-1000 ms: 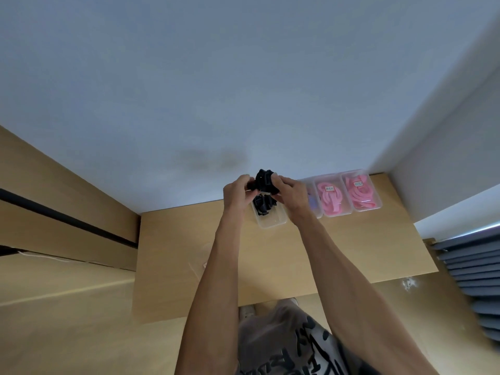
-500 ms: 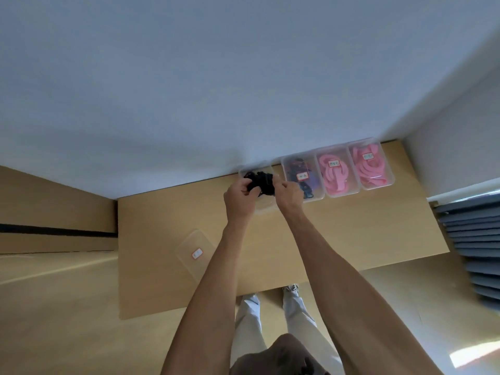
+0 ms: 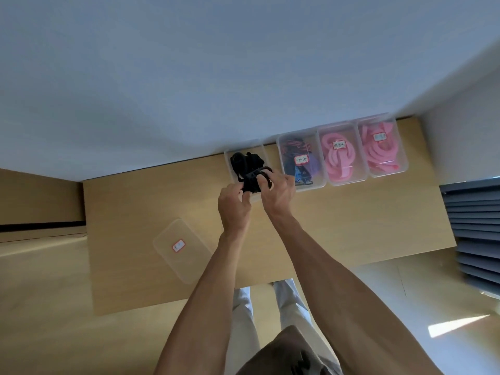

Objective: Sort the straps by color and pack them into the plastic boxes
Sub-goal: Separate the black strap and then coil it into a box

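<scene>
Hands [image 3: 257, 196] lower, gripping black straps [image 3: 250, 182]

The boxes [image 3: 342, 155] and lid [image 3: 181, 249] are clear, glossy plastic; the table [image 3: 351, 220] is matt pale wood; the black straps [image 3: 247, 165] look like matt cloth.

Light wood bench [image 3: 351, 228] up against a plain white wall [image 3: 216, 77], tan floor [image 3: 40, 307] w/ a sun patch [image 3: 457, 324], grey slatted blinds [image 3: 476, 234] on the right.

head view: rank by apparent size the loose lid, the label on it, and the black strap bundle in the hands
1. loose lid
2. black strap bundle, partly hidden by the left hand and right hand
3. label
</scene>
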